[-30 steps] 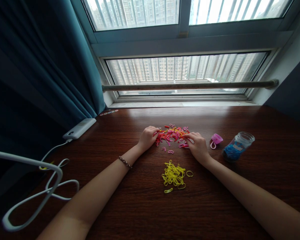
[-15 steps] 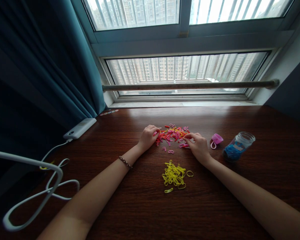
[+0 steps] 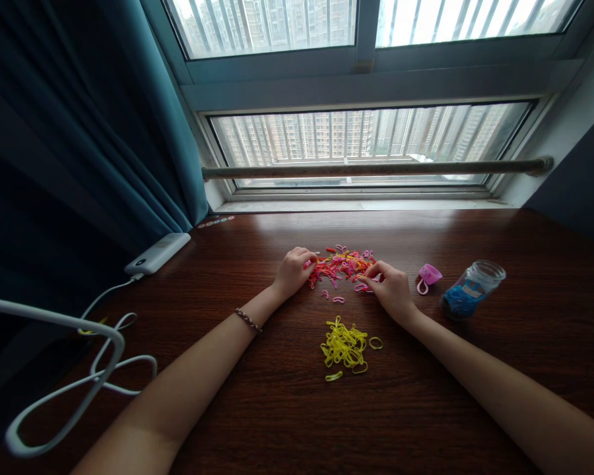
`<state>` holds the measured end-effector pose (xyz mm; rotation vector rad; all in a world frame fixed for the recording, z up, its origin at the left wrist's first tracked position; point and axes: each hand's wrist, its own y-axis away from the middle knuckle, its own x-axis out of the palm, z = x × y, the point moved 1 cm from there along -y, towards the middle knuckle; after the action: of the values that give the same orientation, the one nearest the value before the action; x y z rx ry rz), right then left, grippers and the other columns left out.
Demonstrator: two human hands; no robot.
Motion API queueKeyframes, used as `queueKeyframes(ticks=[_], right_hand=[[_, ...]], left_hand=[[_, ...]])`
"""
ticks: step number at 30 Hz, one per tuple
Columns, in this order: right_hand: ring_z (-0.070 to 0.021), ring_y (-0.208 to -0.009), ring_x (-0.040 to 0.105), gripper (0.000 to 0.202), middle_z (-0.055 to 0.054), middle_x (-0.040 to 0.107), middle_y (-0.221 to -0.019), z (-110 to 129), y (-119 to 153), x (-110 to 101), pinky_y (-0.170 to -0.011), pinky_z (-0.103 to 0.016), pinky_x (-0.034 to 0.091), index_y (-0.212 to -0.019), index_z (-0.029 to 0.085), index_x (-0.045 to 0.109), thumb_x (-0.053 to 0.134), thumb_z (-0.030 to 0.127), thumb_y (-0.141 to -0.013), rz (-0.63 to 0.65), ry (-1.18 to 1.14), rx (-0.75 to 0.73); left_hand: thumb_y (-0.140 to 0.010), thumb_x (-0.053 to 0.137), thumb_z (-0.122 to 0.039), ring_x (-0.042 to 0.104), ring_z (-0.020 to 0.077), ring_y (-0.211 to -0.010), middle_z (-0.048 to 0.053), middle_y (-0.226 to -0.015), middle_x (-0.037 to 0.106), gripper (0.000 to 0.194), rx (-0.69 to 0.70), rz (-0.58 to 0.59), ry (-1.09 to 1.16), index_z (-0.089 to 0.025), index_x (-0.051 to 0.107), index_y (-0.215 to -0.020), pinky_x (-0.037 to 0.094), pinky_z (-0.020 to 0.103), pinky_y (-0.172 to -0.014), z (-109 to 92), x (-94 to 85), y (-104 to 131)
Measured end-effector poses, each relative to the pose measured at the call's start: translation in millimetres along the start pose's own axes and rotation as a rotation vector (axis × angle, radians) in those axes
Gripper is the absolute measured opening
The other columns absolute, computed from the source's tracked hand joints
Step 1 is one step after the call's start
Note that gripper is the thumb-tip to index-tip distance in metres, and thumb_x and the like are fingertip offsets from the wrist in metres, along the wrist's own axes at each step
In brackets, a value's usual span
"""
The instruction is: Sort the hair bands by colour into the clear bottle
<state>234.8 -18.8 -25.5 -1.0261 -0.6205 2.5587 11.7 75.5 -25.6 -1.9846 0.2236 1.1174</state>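
A loose pile of small rubber bands (image 3: 340,265), mostly pink, red and orange with some yellow, lies on the dark wooden table. At the pile's left edge rests my left hand (image 3: 294,270), its fingers curled and closed; a bit of pink shows by the fingertips, but what they hold is unclear. My right hand (image 3: 391,289) is at the right edge, thumb and forefinger pinched on a small rubber band over some pink ones. Nearer to me sits a separate heap of yellow rubber bands (image 3: 345,344), with a few loose ones beside it.
Right of my right hand are a pink cup-shaped cap (image 3: 429,274) with a loop and a tilted clear jar (image 3: 475,290) with blue contents. A white power bank (image 3: 158,253) and white cable (image 3: 113,340) lie left, by the blue curtain (image 3: 173,132). A window is behind.
My right hand has shifted slightly, its fingertips now a little lower and left at the pile's edge. The left hand stays nearly still.
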Motion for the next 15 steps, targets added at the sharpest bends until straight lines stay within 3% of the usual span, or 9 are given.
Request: queueKeyframes(ticks=[5,12,15], right_hand=[[-0.0139,-0.057,0.057,0.015,-0.002,0.067,-0.072,2.5,1.3,1.6,-0.057,-0.026,0.042,-0.062,0.020,0.050,0.057,0.028,-0.072,0.024,-0.102,0.038],[-0.0135,-0.054,0.056,0.012,-0.002,0.066,-0.070,2.9,1.5,1.3,-0.055,-0.025,0.042,-0.065,0.019,0.052,0.058,0.027,-0.071,0.012,-0.058,0.052],[-0.0140,-0.058,0.056,0.010,-0.002,0.065,-0.072,8.1,1.8,-1.3,-0.059,-0.027,0.043,-0.069,0.019,0.057,0.058,0.028,-0.073,0.023,-0.095,-0.015]], left_hand=[[-0.077,0.053,-0.017,0.053,0.0174,-0.079,0.004,-0.078,0.060,0.008,-0.004,0.003,0.000,-0.018,0.060,-0.075,0.043,0.031,-0.075,-0.5,0.0,0.0],[-0.078,0.053,-0.017,0.053,0.0173,-0.079,0.004,-0.078,0.060,0.007,0.000,0.003,-0.006,-0.018,0.060,-0.074,0.043,0.031,-0.075,-1.1,-0.2,0.2],[-0.077,0.053,-0.017,0.053,0.0173,-0.079,0.004,-0.078,0.061,0.007,0.002,-0.001,-0.007,-0.017,0.060,-0.075,0.043,0.031,-0.075,-0.2,0.5,0.1]])
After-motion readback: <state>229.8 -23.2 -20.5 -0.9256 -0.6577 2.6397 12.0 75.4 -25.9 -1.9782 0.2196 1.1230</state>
